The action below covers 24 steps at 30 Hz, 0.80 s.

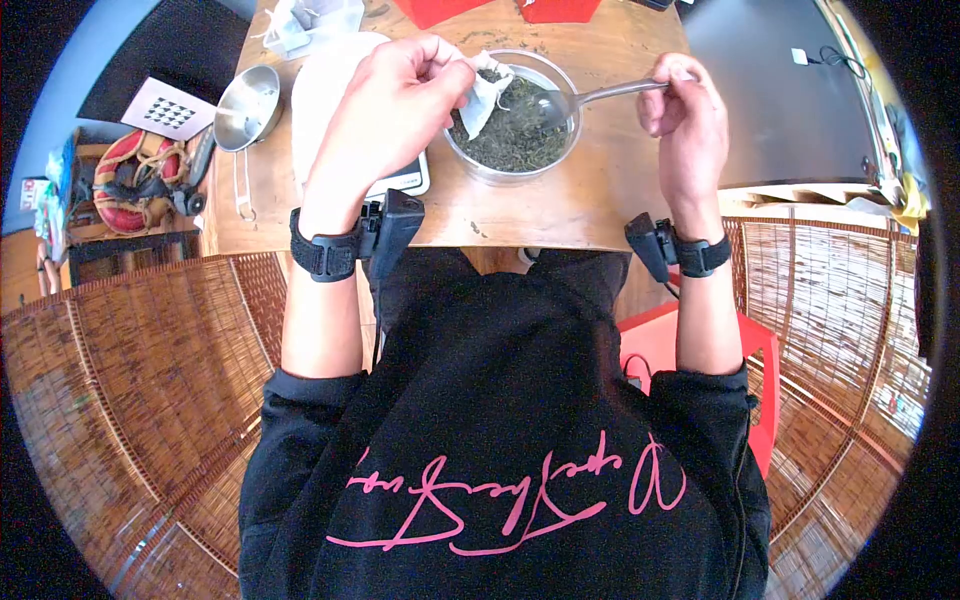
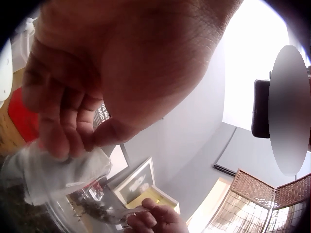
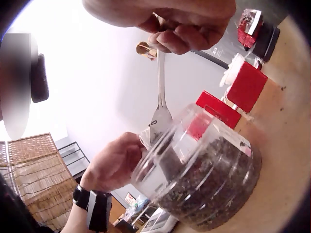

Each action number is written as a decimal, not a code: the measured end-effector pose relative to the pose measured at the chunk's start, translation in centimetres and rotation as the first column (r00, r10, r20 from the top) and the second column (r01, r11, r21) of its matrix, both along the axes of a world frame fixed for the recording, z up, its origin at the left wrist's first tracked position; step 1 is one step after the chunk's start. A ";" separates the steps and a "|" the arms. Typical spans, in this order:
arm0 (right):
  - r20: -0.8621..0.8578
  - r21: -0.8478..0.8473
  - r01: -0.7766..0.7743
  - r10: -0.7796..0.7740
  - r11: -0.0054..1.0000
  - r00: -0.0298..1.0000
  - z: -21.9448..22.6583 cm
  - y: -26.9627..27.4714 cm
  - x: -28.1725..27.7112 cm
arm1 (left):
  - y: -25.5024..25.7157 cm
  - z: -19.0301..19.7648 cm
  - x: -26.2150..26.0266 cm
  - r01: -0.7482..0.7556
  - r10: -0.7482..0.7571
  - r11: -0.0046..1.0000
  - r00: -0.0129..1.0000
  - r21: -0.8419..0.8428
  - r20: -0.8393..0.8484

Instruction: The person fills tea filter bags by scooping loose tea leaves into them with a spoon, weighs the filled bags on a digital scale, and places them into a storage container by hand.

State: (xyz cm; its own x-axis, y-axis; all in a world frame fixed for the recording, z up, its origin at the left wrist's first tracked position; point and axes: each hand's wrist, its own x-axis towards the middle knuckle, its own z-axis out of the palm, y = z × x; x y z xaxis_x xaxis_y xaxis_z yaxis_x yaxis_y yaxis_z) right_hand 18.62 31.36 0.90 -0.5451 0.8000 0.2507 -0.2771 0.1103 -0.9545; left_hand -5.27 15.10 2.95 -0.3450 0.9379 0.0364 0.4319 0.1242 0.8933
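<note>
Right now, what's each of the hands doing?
Left hand: pinching a tea bag over the bowl.
Right hand: gripping a spoon, its tip in the bowl.

You've got bright, even daylight overhead, heavy fisheye vignetting at the corners, blown-out white backgrounds in both wrist views, and blurry close-up fingers (image 2: 63,131).

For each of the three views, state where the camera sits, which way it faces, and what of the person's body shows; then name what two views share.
Head: worn on the head, facing down at the wooden table; both forearms, black sweatshirt, left hand and right hand show.
Left wrist: under the left hand, looking up past its fingers pinching the white filter bag.
Right wrist: below the right hand, facing the metal spoon and clear bowl of dried green leaves.
Shared: both wrist views show the opposite hand.
</note>
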 end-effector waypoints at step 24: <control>0.073 0.695 -0.002 -0.067 0.719 0.995 6.2 -3.8 -1.6 | 0.2 0.3 2.5 0.001 0.009 0.998 0.984 0.055 -0.176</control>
State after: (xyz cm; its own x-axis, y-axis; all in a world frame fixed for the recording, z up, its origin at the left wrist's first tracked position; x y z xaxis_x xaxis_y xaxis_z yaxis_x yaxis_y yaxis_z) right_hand 17.04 27.59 7.12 -0.5692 0.4389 0.6952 -0.1811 0.7579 -0.6268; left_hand -2.82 15.30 3.28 -0.3320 0.9315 0.1485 0.5826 0.0787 0.8090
